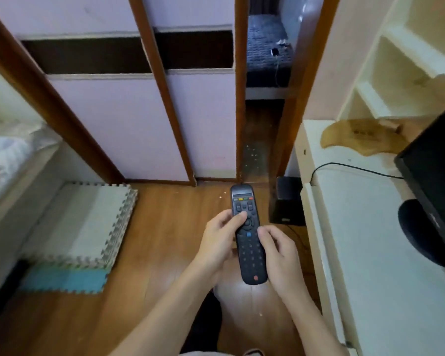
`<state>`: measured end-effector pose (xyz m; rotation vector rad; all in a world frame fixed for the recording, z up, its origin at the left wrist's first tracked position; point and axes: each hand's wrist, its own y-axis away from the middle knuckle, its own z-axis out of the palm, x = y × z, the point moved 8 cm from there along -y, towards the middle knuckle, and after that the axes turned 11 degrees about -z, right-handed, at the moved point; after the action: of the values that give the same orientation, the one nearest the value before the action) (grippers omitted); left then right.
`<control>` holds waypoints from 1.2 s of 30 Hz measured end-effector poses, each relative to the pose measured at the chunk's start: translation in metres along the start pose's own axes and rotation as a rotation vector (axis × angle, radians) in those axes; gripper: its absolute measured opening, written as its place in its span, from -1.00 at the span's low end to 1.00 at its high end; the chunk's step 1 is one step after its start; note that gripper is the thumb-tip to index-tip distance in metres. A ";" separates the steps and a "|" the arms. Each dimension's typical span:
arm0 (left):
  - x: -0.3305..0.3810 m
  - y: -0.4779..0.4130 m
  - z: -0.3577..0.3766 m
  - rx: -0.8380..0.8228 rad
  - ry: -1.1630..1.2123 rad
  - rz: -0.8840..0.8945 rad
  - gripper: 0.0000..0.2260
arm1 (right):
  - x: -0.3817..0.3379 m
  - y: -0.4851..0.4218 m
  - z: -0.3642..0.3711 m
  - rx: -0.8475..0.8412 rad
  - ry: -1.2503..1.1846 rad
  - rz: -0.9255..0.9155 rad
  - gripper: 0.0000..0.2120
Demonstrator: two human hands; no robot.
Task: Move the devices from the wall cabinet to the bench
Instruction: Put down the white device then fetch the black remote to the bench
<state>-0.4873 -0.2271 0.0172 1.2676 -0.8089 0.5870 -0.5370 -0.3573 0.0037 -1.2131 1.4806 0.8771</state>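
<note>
Head view: we hold the remote at lower centre, left hand wrapped round its upper half, right hand gripping its lower side. It is over the floor, so we judge delivery to the bench at right remains.

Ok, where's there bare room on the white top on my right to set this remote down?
The widest bare patch for the remote on the white top lies between the black cable and the near end, left of the round base under the monitor. The far end is crowded by the wooden board and cable; the monitor takes the right side.
</note>
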 end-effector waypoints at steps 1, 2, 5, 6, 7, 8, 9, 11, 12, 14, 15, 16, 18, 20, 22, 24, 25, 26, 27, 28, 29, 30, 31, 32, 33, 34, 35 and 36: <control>0.002 0.001 -0.017 0.040 0.027 0.009 -0.82 | -0.004 -0.006 0.016 -0.050 0.002 -0.011 -0.59; 0.003 0.001 -0.033 0.079 0.056 0.014 -0.82 | -0.008 -0.013 0.032 -0.099 -0.002 -0.026 -0.62; 0.006 0.001 -0.082 0.187 0.140 0.023 -0.82 | -0.018 -0.031 0.081 -0.210 -0.040 -0.056 -0.76; 0.006 0.000 -0.099 0.214 0.167 0.026 -0.83 | -0.020 -0.036 0.098 -0.247 -0.053 -0.060 -0.78; 0.007 -0.001 -0.115 0.237 0.194 0.028 -0.84 | -0.023 -0.042 0.115 -0.286 -0.062 -0.060 -0.79; 0.009 -0.003 -0.128 0.256 0.216 0.027 -0.85 | -0.025 -0.047 0.129 -0.320 -0.071 -0.056 -0.80; 0.010 -0.005 -0.142 0.278 0.237 0.028 -0.85 | -0.027 -0.053 0.145 -0.353 -0.080 -0.052 -0.80; 0.014 -0.014 -0.174 0.323 0.276 0.028 -0.85 | -0.032 -0.067 0.179 -0.413 -0.090 -0.047 -0.81; 0.017 -0.020 -0.191 0.343 0.294 0.024 -0.85 | -0.035 -0.075 0.196 -0.438 -0.094 -0.047 -0.81; 0.025 -0.035 -0.226 0.371 0.323 0.015 -0.86 | -0.042 -0.094 0.232 -0.478 -0.100 -0.049 -0.81; 0.030 -0.044 -0.243 0.382 0.337 0.011 -0.87 | -0.044 -0.105 0.251 -0.497 -0.100 -0.049 -0.81; 0.035 -0.053 -0.262 0.394 0.349 0.007 -0.87 | -0.046 -0.116 0.269 -0.514 -0.098 -0.049 -0.81; 0.049 -0.074 -0.301 0.413 0.372 -0.001 -0.87 | -0.051 -0.141 0.308 -0.541 -0.090 -0.048 -0.81; 0.066 -0.093 -0.340 0.420 0.395 -0.007 -0.86 | -0.059 -0.169 0.349 -0.561 -0.087 -0.050 -0.81; 0.083 -0.111 -0.380 0.428 0.402 -0.014 -0.86 | -0.068 -0.196 0.390 -0.583 -0.080 -0.051 -0.80; 0.100 -0.129 -0.420 0.439 0.397 -0.008 -0.86 | -0.077 -0.221 0.429 -0.603 -0.061 -0.072 -0.80; 0.109 -0.138 -0.439 0.444 0.400 -0.006 -0.86 | -0.081 -0.234 0.448 -0.613 -0.045 -0.088 -0.80; 0.116 -0.146 -0.458 0.451 0.408 -0.003 -0.86 | -0.084 -0.244 0.465 -0.627 -0.029 -0.097 -0.80; 0.123 -0.152 -0.474 0.463 0.419 -0.002 -0.86 | -0.087 -0.254 0.481 -0.643 -0.017 -0.099 -0.81; 0.130 -0.158 -0.490 0.474 0.435 0.001 -0.86 | -0.090 -0.262 0.497 -0.662 -0.010 -0.098 -0.81; 0.136 -0.162 -0.504 0.480 0.454 0.007 -0.86 | -0.093 -0.270 0.511 -0.679 -0.004 -0.104 -0.81; 0.140 -0.167 -0.516 0.481 0.472 0.013 -0.86 | -0.098 -0.277 0.525 -0.695 0.007 -0.120 -0.81; 0.144 -0.171 -0.526 0.477 0.491 0.016 -0.86 | -0.103 -0.284 0.538 -0.711 0.023 -0.142 -0.81; 0.147 -0.176 -0.537 0.477 0.503 0.016 -0.85 | -0.108 -0.291 0.551 -0.724 0.037 -0.161 -0.81; 0.150 -0.181 -0.549 0.482 0.511 0.014 -0.85 | -0.112 -0.298 0.563 -0.735 0.045 -0.171 -0.82; 0.153 -0.186 -0.560 0.489 0.517 0.017 -0.84 | -0.115 -0.305 0.576 -0.746 0.052 -0.179 -0.82; 0.157 -0.191 -0.571 0.497 0.526 0.021 -0.83 | -0.116 -0.312 0.588 -0.757 0.061 -0.189 -0.82; 0.160 -0.197 -0.583 0.508 0.538 0.022 -0.83 | -0.118 -0.320 0.601 -0.769 0.072 -0.200 -0.82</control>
<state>-0.1207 0.2902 -0.0268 1.4572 -0.2238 1.1402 -0.0796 0.1607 -0.0140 -1.9249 1.0606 1.3291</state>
